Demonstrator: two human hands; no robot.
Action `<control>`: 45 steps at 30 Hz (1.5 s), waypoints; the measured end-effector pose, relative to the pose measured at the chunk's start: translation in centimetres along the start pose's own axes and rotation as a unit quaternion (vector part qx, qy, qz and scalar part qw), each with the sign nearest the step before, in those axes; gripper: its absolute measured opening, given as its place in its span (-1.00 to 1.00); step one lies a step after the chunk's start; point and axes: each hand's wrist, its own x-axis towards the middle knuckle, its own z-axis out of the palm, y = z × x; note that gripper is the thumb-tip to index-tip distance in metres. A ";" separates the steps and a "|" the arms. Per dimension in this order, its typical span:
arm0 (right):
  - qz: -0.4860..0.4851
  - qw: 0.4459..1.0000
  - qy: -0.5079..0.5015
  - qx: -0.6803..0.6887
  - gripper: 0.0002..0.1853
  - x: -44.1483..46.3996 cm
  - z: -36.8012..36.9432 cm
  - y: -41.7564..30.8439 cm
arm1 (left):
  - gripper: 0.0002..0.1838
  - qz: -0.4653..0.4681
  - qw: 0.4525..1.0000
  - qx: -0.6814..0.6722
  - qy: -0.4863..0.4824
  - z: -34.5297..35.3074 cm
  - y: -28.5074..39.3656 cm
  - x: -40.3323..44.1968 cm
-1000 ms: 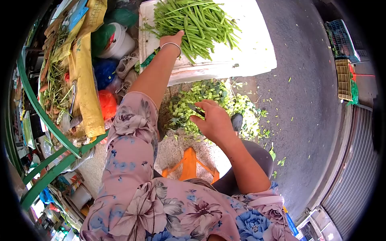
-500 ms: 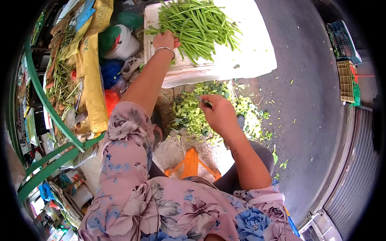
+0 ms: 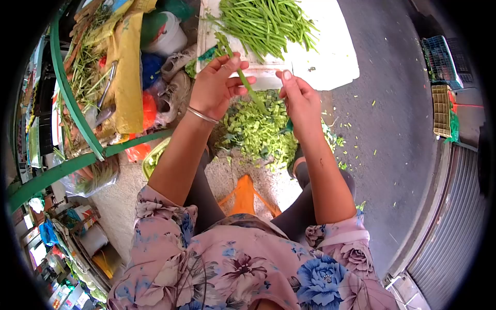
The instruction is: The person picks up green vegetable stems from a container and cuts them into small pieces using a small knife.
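Note:
A green stalk [image 3: 250,89] is held between the thumb and fingers of my left hand [image 3: 216,85], slanting down toward the right. Close beside it on the right is my right hand [image 3: 300,101], its fingers curled in with the thumb up; part of a dark green thing shows below its fingers, and the rest of what it grips is hidden. Beyond both hands, a pile of green stalks [image 3: 268,26] lies on a white foam box [image 3: 336,57]. Chopped green leaves and bits [image 3: 256,132] cover the ground beneath my hands.
An orange stool [image 3: 244,196] is between my legs. At the left are a green metal rail [image 3: 70,98], a yellow sack [image 3: 129,77], a white bucket [image 3: 170,36] and worn shoes [image 3: 175,95]. Plastic crates [image 3: 442,111] stand at the far right.
My left hand has come back from the pile and now holds a stalk. My right hand has risen beside it. The view has shifted a little.

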 end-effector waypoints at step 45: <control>-0.222 0.963 0.132 -0.078 -0.66 -1.4 2.4 2.8 | -0.62 -0.023 0.965 0.151 -0.213 0.8 -3.0 -1.4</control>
